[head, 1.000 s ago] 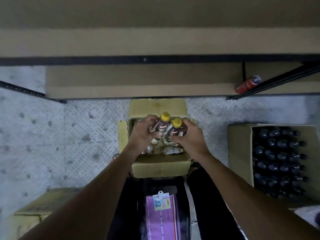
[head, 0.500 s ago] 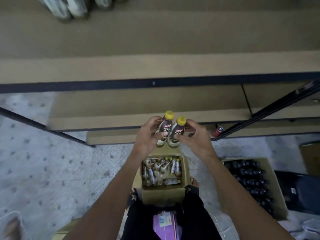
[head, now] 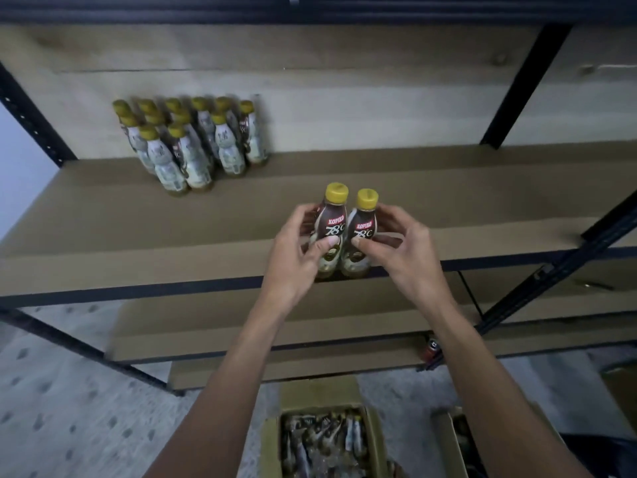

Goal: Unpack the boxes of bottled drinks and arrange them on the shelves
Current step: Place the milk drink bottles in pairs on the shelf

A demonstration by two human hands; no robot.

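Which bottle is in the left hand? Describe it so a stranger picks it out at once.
Find the wide brown shelf of the black rack, with a cluster of yellow-capped bottles at its back left. At its front edge the left hand and right hand each grip one dark Kopiko bottle, side by side. Yours is the left bottle, its cap higher than the right bottle's.
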